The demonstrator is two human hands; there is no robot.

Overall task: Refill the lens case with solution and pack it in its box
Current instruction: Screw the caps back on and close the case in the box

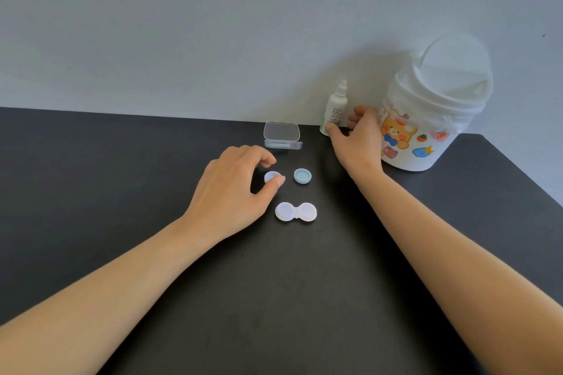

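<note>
A white two-well lens case point(295, 212) lies uncapped on the black table point(122, 179). My left hand point(231, 189) pinches a pale lilac cap point(271, 176) between thumb and fingers, just above the case. A light blue cap point(302, 176) lies to its right. The clear plastic box point(282, 135) stands open near the wall. A white solution bottle point(334, 106) with a dropper tip stands upright by the wall; my right hand point(359, 134) reaches around its base, thumb touching it, fingers behind.
A white bin point(432, 119) with cartoon stickers and a swing lid stands at the back right, close to my right hand. The table's right edge runs diagonally past the bin. A plain wall backs the table.
</note>
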